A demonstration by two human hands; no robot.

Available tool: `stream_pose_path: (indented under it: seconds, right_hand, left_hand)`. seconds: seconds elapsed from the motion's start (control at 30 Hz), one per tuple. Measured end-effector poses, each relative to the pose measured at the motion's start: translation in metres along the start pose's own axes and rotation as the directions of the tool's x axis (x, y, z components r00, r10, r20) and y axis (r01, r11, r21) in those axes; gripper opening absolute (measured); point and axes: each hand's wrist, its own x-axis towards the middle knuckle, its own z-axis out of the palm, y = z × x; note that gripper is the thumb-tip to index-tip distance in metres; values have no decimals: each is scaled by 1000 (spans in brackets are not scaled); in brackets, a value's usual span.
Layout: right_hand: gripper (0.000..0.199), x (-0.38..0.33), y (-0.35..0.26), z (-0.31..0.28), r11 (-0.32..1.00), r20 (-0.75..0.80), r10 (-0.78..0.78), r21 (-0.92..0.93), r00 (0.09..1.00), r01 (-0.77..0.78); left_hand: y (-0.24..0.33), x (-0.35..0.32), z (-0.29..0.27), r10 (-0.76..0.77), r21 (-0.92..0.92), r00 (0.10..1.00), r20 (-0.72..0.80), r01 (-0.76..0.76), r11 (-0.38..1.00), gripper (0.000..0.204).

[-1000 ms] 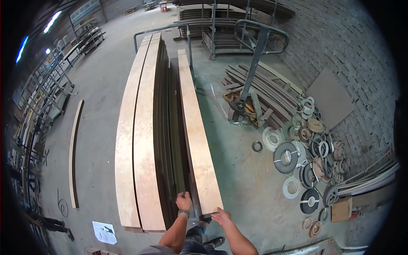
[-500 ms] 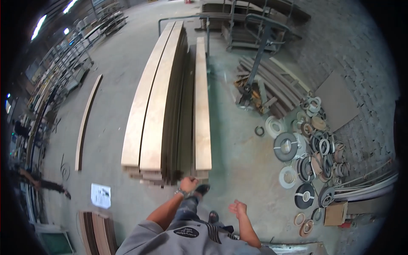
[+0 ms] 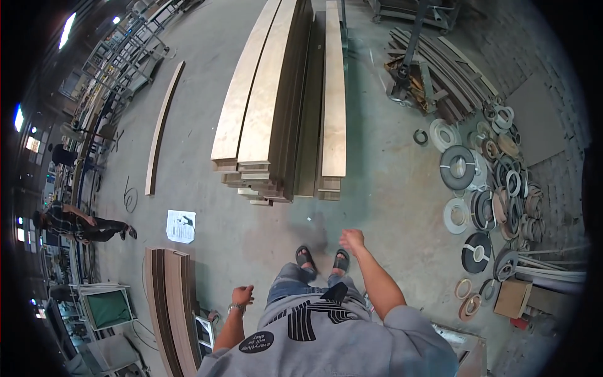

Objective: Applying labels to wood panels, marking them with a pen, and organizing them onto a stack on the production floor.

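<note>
My left hand (image 3: 243, 295) hangs beside my hip, its fingers loosely bent and apart, with nothing in it; a bracelet or watch is on that wrist. Ahead of my body, my right hand (image 3: 353, 240) swings over the floor, its fingers curled in with no object visible. Both hands are away from the large stack of long, pale-topped boards (image 3: 256, 132) ahead of me. A narrower stack of boards (image 3: 334, 94) runs along its right side, with a dark gap between them. Near my left arm lie brown long boards (image 3: 179, 283).
Coils of edge strip (image 3: 457, 168) lie along the right wall. A pallet jack (image 3: 405, 72) stands beyond them near stacked strips. On the left are a single long board (image 3: 164, 129), a paper sheet (image 3: 181, 226) and a person (image 3: 81, 223) by racks.
My left hand has moved back and left from the near end of the large stack to my side. My right hand has swung forward. The boards now appear higher in view.
</note>
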Motion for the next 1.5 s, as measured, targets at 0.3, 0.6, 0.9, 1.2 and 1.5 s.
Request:
stream_pose_path:
  seconds: [0.3, 0.6, 0.9, 1.2, 1.5]
  right_hand:
    - [40, 40, -44, 60, 925, -38, -30, -379, 999, 14]
    - [86, 147, -160, 98, 767, -342, -358, -638, 869, 65]
    - [124, 336, -259, 134, 655, -509, -343, -732, 790, -188]
    - [116, 334, -213, 175, 561, -551, -434, -784, 712, -265]
    - [105, 300, -189, 159, 552, -466, -444, -815, 765, -176]
  left_hand:
    - [-98, -2, 5, -178, -478, 971, 158, 233, 847, 36]
    - [-113, -26, -37, -420, -472, 901, 107, 418, 776, 29]
    - [11, -46, -50, -491, -333, 855, 165, 517, 789, 46]
    - [86, -43, -14, -417, -260, 897, 143, 441, 859, 48]
    - [120, -25, -6, -332, -472, 931, 151, 363, 803, 42]
